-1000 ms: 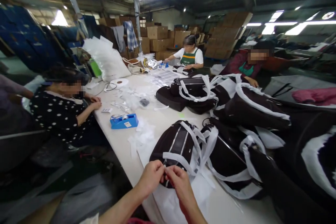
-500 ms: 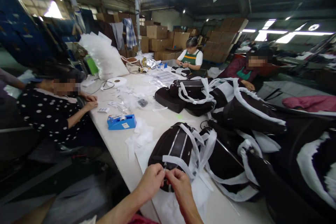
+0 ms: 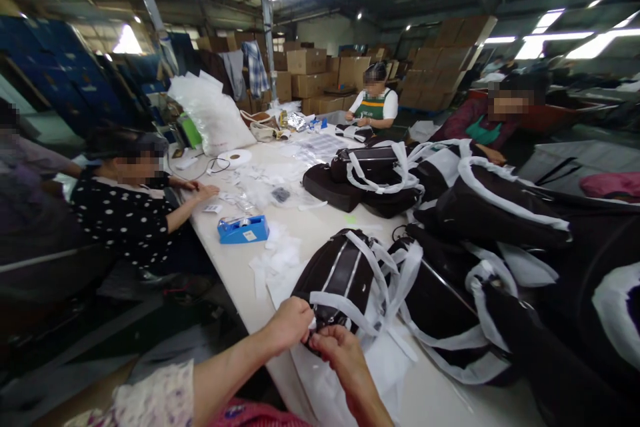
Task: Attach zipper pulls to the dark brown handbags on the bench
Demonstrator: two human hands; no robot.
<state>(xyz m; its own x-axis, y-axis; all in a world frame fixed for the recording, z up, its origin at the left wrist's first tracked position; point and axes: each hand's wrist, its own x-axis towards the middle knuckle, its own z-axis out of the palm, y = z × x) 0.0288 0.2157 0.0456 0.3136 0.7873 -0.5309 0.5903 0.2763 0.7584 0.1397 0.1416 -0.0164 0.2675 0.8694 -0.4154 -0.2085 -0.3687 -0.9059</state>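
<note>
- A co-worker in a dotted black top sits along the left edge of the long white worktop, forearm resting on it.
- A blue tape dispenser stands near that left edge, just past the co-worker's hand, with loose white paper scraps lying beside it.
- The person's left hand is at the near left edge of the worktop, fingers curled narrow and pinched on the near end of the black bag, at its white wrapping strip.
- The black bag lies on white paper close to the near edge, banded with white strips.
- The right hand sits just beside the left, fingertips meeting it on the same end of the bag; its grip is narrow, and exactly what it pinches cannot be told.
- A second wrapped black bag lies touching the first on its right.
- Further along the middle of the worktop rests another pile of black bags, also bound in white strips.
- Two more people sit at the far end and far right edge.
</note>
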